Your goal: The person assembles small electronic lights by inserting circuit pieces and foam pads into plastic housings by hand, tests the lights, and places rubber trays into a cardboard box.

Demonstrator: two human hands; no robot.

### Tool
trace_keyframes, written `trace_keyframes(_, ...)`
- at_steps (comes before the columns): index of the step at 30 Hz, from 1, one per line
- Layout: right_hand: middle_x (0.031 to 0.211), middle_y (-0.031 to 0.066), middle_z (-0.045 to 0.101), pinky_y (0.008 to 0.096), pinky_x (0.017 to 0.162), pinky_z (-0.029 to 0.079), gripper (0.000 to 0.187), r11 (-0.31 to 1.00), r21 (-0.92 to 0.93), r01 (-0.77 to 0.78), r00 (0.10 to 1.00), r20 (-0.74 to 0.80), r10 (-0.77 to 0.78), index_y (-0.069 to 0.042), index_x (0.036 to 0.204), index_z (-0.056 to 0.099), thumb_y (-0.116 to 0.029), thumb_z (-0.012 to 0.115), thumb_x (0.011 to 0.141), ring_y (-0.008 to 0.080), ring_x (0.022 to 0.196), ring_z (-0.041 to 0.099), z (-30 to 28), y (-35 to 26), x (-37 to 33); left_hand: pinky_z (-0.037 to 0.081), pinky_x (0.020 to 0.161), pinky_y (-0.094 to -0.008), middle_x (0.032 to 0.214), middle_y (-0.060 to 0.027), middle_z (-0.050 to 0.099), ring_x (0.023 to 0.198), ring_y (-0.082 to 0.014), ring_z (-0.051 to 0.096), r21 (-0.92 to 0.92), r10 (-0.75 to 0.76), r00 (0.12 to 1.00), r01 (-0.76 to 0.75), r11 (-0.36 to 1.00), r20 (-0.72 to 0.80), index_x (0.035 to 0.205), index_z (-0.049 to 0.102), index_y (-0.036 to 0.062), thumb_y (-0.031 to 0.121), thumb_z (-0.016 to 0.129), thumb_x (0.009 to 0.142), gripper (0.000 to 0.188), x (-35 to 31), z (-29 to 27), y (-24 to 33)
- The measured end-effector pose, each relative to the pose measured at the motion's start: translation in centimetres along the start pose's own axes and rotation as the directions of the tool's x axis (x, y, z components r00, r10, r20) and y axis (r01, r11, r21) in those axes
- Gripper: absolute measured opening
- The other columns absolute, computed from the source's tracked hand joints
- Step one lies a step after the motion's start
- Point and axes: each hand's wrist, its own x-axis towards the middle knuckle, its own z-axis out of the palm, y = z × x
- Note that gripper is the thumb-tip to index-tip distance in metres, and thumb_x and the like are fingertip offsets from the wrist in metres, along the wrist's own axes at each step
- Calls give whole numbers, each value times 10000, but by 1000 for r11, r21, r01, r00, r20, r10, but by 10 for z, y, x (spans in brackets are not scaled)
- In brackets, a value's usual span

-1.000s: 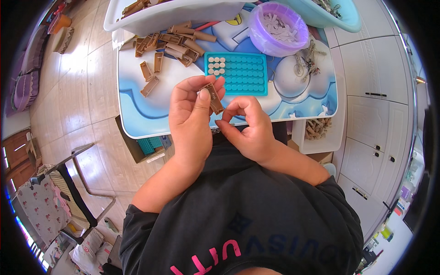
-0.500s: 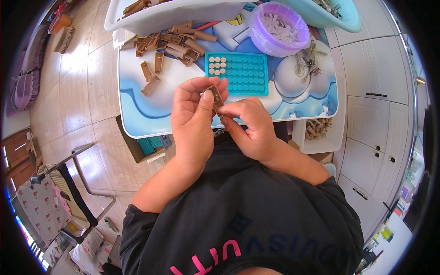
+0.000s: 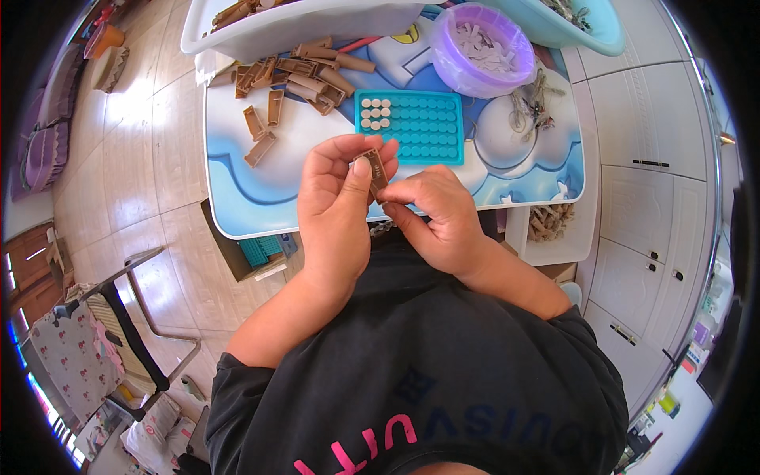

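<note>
A small brown plastic casing (image 3: 377, 172) is gripped in my left hand (image 3: 336, 186), the thumb pressed on its face and the fingers behind it. My right hand (image 3: 434, 214) pinches at the casing's lower end with thumb and forefinger; whether a smaller part sits between those fingertips is hidden. Just beyond both hands lies a turquoise tray (image 3: 427, 127) with rows of round cavities. Several white round discs (image 3: 375, 114) fill its left columns. To the left, similar brown casings (image 3: 309, 75) lie in a loose pile, with a few apart from it nearer me.
A white bin (image 3: 317, 32) stands along the table's far side. Beside it are a lilac tub (image 3: 484, 51) of pale strips and a turquoise basin (image 3: 606, 36). Tangled wires (image 3: 537, 103) lie at right. Below the table's right edge sits a white crate (image 3: 554, 245) of tan pieces.
The casing and my left fingers have shifted very slightly. Both hands keep the same grip at the same place; the tray and pile have not moved.
</note>
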Motion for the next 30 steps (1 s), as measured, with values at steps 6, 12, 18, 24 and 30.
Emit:
trace_keyframes(6,798,33,657,320,682,397,213,995,-98,9,996,91,0,-101,925,645,-30,700,732,201,681,599,-6,-4,3,494,917,-351,1120,-146,553,1066,-253,585,-41,-91,995,90,995,-30,1131,447,-22,-6,439,946,186,-2,-3,-1)
trace_keyframes(12,714,46,623,354,627,400,169,995,-96,-27,1000,6,28,-105,914,640,-130,695,756,242,662,588,-11,-4,8,480,914,-317,1172,-169,559,1075,-222,572,8,-162,986,162,987,29,1222,404,-3,-16,437,942,282,-4,-9,-5)
trace_keyframes(18,679,36,550,372,610,392,90,974,-227,8,1000,28,-1,-86,816,618,-118,676,755,248,652,545,-15,8,14,452,921,-280,1241,-187,537,1090,-176,541,204,-162,972,126,971,169,1348,284,1,-23,465,933,454,-7,-14,-7)
trace_keyframes(24,682,26,547,360,649,371,71,959,-281,46,997,71,-27,-102,769,606,-117,674,754,229,678,545,-18,7,22,497,820,-258,1081,-157,628,932,-162,623,91,-485,858,477,874,170,1211,469,-63,32,532,921,311,-1,-29,3)
trace_keyframes(30,689,42,573,336,642,388,77,989,-146,26,986,164,-2,-66,819,650,-63,676,747,227,658,538,-12,17,36,527,784,-283,1018,-139,647,896,-181,649,39,-439,883,439,898,165,1130,527,-63,67,567,911,258,3,-43,0)
